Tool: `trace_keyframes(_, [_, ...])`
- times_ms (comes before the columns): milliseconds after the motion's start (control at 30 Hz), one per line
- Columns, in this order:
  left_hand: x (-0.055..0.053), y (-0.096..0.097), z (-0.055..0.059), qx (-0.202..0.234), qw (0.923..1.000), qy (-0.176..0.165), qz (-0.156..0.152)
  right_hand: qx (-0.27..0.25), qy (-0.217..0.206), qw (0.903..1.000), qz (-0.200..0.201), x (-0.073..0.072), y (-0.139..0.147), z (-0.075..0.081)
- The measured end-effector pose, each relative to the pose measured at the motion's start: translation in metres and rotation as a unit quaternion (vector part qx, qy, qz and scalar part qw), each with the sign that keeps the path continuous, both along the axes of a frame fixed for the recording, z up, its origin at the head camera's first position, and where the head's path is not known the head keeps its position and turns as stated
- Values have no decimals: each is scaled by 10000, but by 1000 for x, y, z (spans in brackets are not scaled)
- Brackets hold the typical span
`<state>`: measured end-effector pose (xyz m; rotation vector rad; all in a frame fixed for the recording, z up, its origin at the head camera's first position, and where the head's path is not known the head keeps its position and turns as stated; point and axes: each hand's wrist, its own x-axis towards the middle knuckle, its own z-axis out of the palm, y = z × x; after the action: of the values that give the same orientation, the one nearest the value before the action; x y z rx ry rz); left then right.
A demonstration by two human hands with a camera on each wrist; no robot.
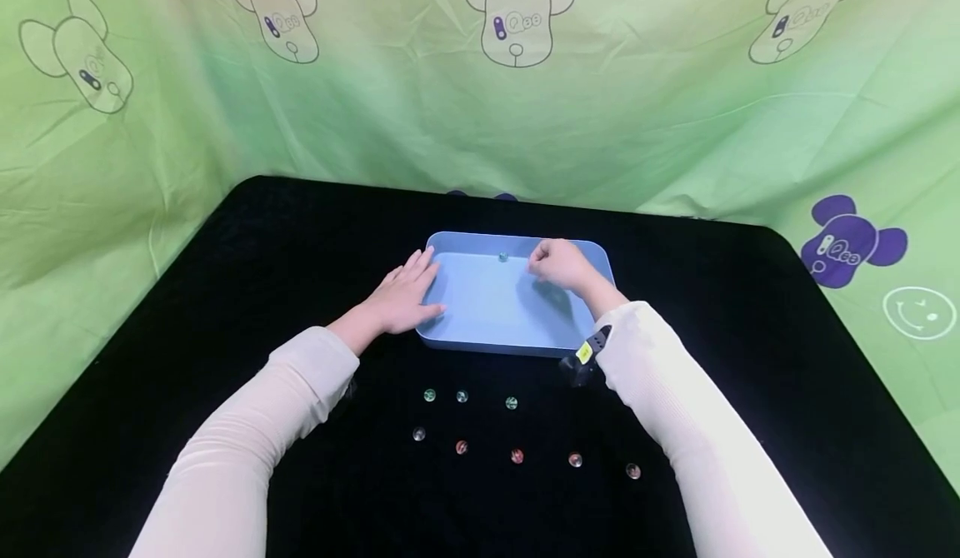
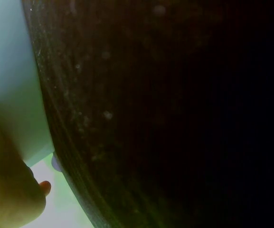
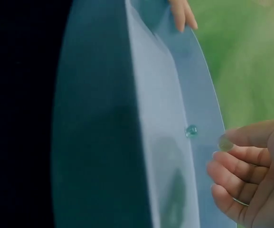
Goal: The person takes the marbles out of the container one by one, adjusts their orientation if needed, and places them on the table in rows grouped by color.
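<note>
A shallow blue tray [image 1: 483, 304] lies on the black table, with one green glass marble [image 1: 503, 256] by its far inner wall. The same marble [image 3: 191, 131] shows in the right wrist view. Over the tray's right part, my right hand [image 1: 561, 265] pinches a small greenish marble [image 3: 225, 143] between thumb and index finger, the other fingers curling loosely. My left hand [image 1: 405, 293] rests on the tray's left rim with its fingers spread. In the left wrist view, part of that hand [image 2: 13, 185] appears at the lower left; most of that view is dark.
In front of the tray, a row of green marbles [image 1: 462, 396] lies on the black cloth [image 1: 337, 491]. Nearer me are a clear marble [image 1: 419, 434] and several reddish ones [image 1: 517, 456]. A green printed curtain [image 1: 390, 125] hangs behind the table.
</note>
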<state>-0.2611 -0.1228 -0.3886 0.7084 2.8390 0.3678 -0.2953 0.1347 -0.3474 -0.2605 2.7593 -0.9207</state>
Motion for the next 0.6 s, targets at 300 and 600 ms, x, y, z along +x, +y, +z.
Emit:
trace_keyframes(300, [1, 0, -1, 35, 10000, 23, -39, -196, 9, 9996, 180, 17, -4, 7])
trace_keyframes(600, [1, 0, 2, 15, 10000, 0, -48, -294, 165, 9983, 467, 35, -7, 17])
